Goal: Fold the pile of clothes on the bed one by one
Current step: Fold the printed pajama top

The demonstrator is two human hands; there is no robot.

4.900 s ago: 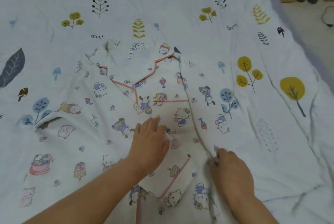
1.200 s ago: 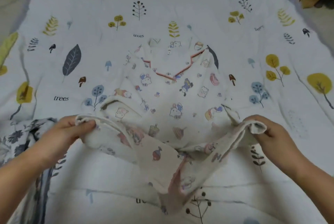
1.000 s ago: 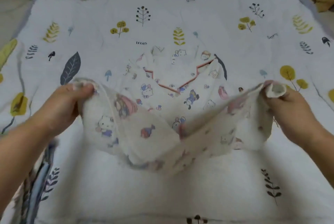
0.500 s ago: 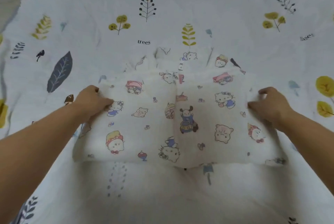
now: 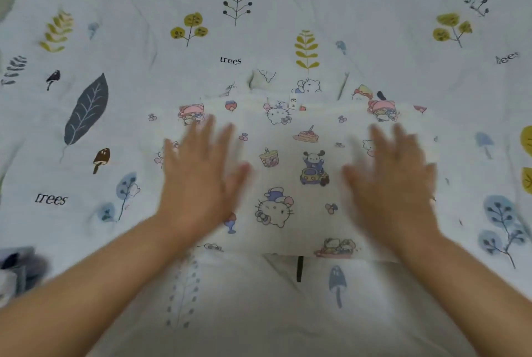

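Mid-frame on the bedsheet (image 5: pixel 259 313), cartoon-print top (image 5: pixel 288 172) looking pretty much folded, left hand (image 5: pixel 198 181) and right hand (image 5: pixel 394 181) spread flat on it, dark-patterned garment (image 5: pixel 17 270) at lower left probably next.

The folded top (image 5: pixel 288 172) is soft cloth, white w/ small cartoon prints, matt, no shine. It looks thin & a bit crinkly. The bed sheet (image 5: pixel 259 313) under it is cloth too, pale, matt, printed w/ leaves & trees, w/ soft wrinkles. A dark flowery cloth (image 5: pixel 17 267) at the left edge is blurry, can't tell more.
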